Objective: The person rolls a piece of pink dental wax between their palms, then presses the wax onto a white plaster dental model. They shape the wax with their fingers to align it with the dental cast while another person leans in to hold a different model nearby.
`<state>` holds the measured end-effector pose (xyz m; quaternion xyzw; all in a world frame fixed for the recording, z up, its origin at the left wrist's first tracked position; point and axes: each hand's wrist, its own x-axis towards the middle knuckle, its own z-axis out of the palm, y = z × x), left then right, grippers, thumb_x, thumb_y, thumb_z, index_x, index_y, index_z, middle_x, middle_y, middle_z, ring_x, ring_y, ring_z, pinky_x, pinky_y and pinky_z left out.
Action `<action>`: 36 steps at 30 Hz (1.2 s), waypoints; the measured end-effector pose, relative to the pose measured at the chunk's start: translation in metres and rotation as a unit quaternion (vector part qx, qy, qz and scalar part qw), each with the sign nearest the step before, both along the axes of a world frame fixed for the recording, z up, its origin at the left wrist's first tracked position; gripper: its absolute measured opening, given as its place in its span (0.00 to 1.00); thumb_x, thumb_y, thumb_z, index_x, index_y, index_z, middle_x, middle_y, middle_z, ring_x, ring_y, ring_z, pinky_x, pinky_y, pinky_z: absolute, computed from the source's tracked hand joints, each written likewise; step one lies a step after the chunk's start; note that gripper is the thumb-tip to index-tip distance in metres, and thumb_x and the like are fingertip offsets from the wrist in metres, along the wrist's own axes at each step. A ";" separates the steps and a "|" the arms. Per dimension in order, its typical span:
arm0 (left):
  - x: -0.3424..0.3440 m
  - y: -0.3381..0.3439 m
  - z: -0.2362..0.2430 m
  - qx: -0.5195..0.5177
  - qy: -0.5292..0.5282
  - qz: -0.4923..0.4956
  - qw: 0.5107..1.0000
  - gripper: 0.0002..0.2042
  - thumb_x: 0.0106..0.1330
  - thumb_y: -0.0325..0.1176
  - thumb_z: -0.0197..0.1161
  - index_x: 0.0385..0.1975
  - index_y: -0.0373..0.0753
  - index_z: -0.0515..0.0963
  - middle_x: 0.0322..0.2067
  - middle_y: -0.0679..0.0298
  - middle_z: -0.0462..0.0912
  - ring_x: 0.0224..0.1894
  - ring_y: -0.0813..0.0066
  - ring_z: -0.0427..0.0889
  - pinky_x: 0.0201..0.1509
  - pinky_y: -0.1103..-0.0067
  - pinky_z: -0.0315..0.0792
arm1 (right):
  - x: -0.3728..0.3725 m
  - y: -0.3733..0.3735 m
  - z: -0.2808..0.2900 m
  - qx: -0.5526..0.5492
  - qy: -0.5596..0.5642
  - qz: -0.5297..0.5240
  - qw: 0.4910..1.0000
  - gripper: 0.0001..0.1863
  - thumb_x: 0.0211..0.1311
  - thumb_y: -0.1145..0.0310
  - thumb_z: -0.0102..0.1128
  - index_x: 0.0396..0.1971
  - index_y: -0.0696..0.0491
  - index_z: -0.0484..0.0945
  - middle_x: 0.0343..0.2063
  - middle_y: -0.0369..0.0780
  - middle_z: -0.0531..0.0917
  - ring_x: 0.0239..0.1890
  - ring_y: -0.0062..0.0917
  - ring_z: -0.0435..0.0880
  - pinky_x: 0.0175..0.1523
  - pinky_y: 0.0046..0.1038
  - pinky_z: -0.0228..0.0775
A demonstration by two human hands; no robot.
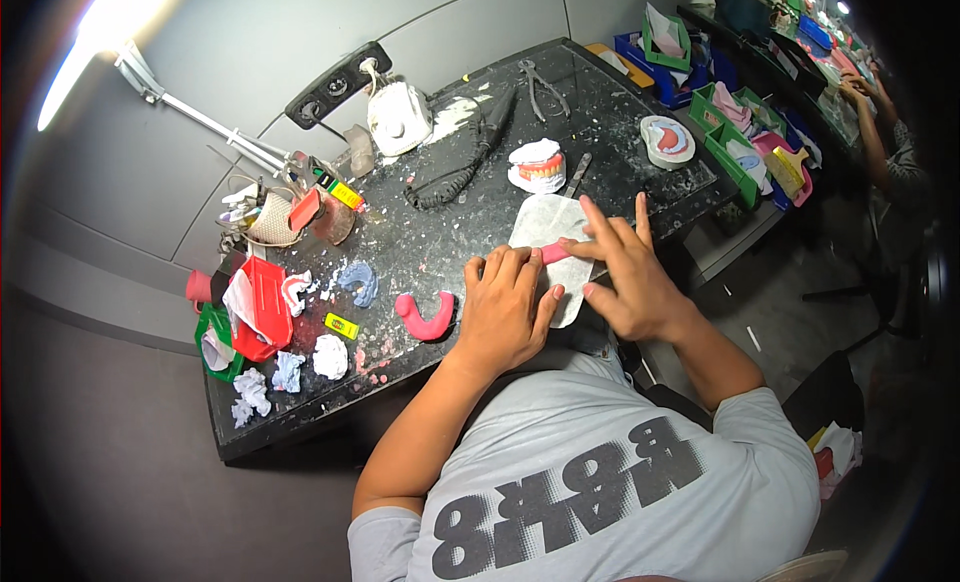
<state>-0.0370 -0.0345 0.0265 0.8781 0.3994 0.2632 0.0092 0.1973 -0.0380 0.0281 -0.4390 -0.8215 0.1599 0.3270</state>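
My left hand (505, 307) lies over the left part of a pale, rounded slab (535, 214), its fingers lowered onto one end of a short pink roll (554, 253) of wax-like material and its thumb held apart. Over the slab's right edge, my right hand (632, 282) has spread fingers, with some fingertips close to the roll's other end. Whether they touch it I cannot tell. Left of my left hand lies a pink horseshoe-shaped piece (428, 318). Beyond the slab stand a denture model (538, 167) with pink gums and a metal spatula (578, 176).
Plaster crumbs litter the black bench (450, 222). On its left are a red tray (265, 304), a blue-grey arch mould (358, 282) and crumpled paper (330, 357). Pliers (543, 90), a corded handpiece (490, 127) and a round mould (667, 142) lie farther back. Another person's arm (868, 122) shows far right.
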 end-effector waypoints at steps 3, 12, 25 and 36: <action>0.000 -0.001 0.000 -0.008 -0.002 0.001 1.000 0.22 0.71 0.41 0.66 0.56 0.30 0.79 0.52 0.52 0.80 0.58 0.53 0.75 0.63 0.57 0.62 | 0.015 0.005 -0.001 -0.068 0.084 0.037 0.993 0.54 0.60 0.63 0.58 0.78 0.71 0.39 0.59 0.40 0.88 0.73 0.41 0.70 0.81 0.64 0.15; -0.001 -0.002 -0.002 -0.011 -0.005 -0.001 1.000 0.21 0.70 0.40 0.67 0.56 0.30 0.79 0.52 0.52 0.80 0.58 0.53 0.76 0.64 0.58 0.62 | -0.005 -0.009 -0.007 0.077 -0.052 -0.026 0.995 0.56 0.59 0.63 0.60 0.76 0.77 0.37 0.55 0.39 0.89 0.60 0.42 0.75 0.79 0.68 0.17; 0.000 0.000 -0.001 0.002 -0.003 -0.002 1.000 0.21 0.70 0.40 0.68 0.56 0.31 0.79 0.52 0.52 0.80 0.58 0.53 0.76 0.64 0.59 0.62 | 0.005 0.004 0.003 -0.080 0.108 0.034 0.990 0.49 0.60 0.68 0.53 0.74 0.80 0.43 0.58 0.45 0.88 0.77 0.44 0.66 0.81 0.63 0.14; -0.004 -0.003 -0.005 -0.015 -0.050 -0.001 0.999 0.21 0.70 0.37 0.65 0.58 0.32 0.78 0.55 0.50 0.78 0.61 0.50 0.74 0.67 0.59 0.61 | -0.042 -0.006 -0.012 0.147 -0.082 -0.007 0.986 0.46 0.63 0.65 0.58 0.78 0.67 0.52 0.37 0.44 0.80 0.49 0.38 0.76 0.75 0.78 0.20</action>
